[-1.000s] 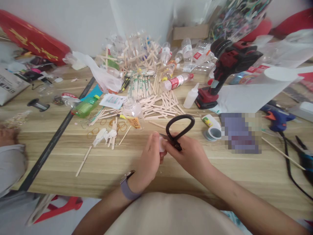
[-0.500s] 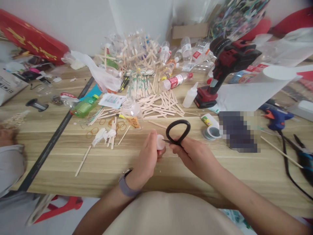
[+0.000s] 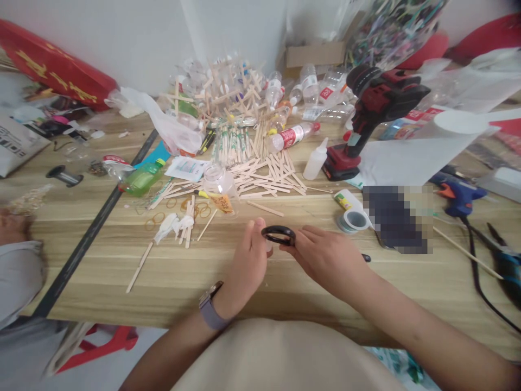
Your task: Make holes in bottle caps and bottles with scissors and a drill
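My left hand (image 3: pixel 247 260), with a watch on its wrist, is closed around a small whitish round plastic piece (image 3: pixel 269 249), mostly hidden by fingers and tool. My right hand (image 3: pixel 325 259) grips a pair of scissors (image 3: pixel 280 230); one black handle loop points toward my left hand, over the piece. The blades are hidden, so I cannot tell whether they touch it. A small black tip (image 3: pixel 366 258) pokes out beyond my right hand. Just past my hands stand a clear jar (image 3: pixel 222 187) with an orange label and a lone wooden stick (image 3: pixel 265 208).
Piled craft sticks (image 3: pixel 268 176) and plastic bottles lie toward the wall. A cordless drill (image 3: pixel 368 119), glue bottle (image 3: pixel 316 162), tape roll (image 3: pixel 353 221) and glue gun (image 3: pixel 458 193) are to the right. Rubber bands (image 3: pixel 154 219) lie left. Another person's hand (image 3: pixel 14 228) rests at the far left.
The scissors have turned: the raised handle loop has tipped down and moved left, closer to my left hand. The whitish piece is now more covered.
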Tool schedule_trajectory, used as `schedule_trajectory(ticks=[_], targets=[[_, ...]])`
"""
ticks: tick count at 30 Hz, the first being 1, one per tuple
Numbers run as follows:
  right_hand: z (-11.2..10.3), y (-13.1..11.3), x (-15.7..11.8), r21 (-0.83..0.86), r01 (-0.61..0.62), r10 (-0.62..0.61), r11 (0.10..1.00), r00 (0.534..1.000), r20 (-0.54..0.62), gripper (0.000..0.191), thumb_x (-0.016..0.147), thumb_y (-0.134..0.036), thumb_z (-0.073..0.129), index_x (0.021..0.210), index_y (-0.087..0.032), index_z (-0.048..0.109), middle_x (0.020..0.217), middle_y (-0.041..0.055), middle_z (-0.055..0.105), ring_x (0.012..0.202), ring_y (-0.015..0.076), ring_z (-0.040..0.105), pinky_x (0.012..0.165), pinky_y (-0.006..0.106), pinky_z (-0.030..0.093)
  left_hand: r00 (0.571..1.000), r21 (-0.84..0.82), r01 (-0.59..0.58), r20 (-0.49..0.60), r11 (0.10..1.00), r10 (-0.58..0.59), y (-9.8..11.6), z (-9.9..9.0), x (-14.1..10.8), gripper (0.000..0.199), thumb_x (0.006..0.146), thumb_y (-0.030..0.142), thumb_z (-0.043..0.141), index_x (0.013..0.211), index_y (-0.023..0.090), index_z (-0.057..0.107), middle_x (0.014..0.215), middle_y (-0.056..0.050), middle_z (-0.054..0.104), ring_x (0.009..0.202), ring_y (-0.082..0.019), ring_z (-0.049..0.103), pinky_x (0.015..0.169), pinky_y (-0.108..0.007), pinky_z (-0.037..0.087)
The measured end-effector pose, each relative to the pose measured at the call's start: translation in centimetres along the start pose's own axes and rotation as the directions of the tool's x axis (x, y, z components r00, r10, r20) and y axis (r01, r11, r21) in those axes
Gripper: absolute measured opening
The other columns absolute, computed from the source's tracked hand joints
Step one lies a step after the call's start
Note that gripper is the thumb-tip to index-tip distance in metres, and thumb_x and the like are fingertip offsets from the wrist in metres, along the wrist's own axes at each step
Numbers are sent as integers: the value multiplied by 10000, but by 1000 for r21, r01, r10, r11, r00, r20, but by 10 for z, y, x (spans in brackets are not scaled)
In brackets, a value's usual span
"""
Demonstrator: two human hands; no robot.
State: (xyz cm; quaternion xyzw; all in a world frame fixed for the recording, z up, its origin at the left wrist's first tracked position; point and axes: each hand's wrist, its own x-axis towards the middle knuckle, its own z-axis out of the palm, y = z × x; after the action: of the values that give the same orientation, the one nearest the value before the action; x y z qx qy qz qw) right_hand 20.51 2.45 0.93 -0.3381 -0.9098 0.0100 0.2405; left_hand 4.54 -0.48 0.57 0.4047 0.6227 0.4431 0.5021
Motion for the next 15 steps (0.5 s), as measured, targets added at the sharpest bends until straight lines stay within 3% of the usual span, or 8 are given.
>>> schedule_trajectory(ticks=[2, 4, 6, 8, 11, 15], targets=[[1, -1, 1, 184, -154, 136, 971, 985, 105, 345, 1012, -316, 409, 752, -169, 583, 634, 90, 640, 582, 230, 611, 503, 314, 288, 994, 76, -88, -64, 993, 93, -1, 2, -2, 253, 968, 384, 375, 758, 245, 406, 644, 38, 452, 603, -148, 443, 609, -293, 381], [1, -3, 4, 348, -304, 236, 887, 945, 226, 288, 976, -318, 430, 764, -180, 568, 635, 79, 655, 562, 211, 606, 504, 294, 320, 971, 190, -195, -100, 962, 216, -2, 3, -5, 218, 974, 339, 353, 782, 247, 398, 685, 29, 468, 644, -161, 451, 663, -316, 382], [-1, -5, 7, 466, -410, 254, 784, 897, 361, 312, 962, -328, 403, 712, -199, 537, 586, 42, 644, 512, 169, 590, 499, 264, 365, 936, 271, -303, -97, 914, 339, -4, 2, -6, 187, 968, 336, 357, 816, 245, 413, 717, 16, 495, 669, -174, 472, 687, -331, 382], [-3, -5, 9, 547, -522, 236, 654, 828, 508, 384, 974, -395, 340, 686, -212, 516, 532, 13, 620, 480, 144, 575, 483, 238, 398, 916, 257, -360, -82, 897, 392, -7, -2, -4, 158, 931, 375, 434, 866, 234, 458, 753, -1, 529, 702, -186, 501, 705, -339, 392], [0, 1, 8, 550, -656, 237, 517, 727, 644, 467, 965, -515, 258, 736, -216, 535, 476, -2, 582, 443, 155, 549, 439, 243, 409, 920, 179, -352, -113, 919, 374, -12, -12, 7, 219, 879, 443, 515, 897, 226, 490, 811, -20, 542, 772, -194, 517, 768, -345, 408], [18, 21, 0, 419, -682, 421, 600, 714, 560, 371, 911, -490, 378, 736, -209, 546, 616, 60, 654, 564, 200, 617, 527, 283, 437, 969, 45, -198, -139, 979, 202, -18, -19, 20, 316, 954, 513, 336, 806, 245, 414, 697, 18, 448, 636, -159, 440, 650, -309, 410]])
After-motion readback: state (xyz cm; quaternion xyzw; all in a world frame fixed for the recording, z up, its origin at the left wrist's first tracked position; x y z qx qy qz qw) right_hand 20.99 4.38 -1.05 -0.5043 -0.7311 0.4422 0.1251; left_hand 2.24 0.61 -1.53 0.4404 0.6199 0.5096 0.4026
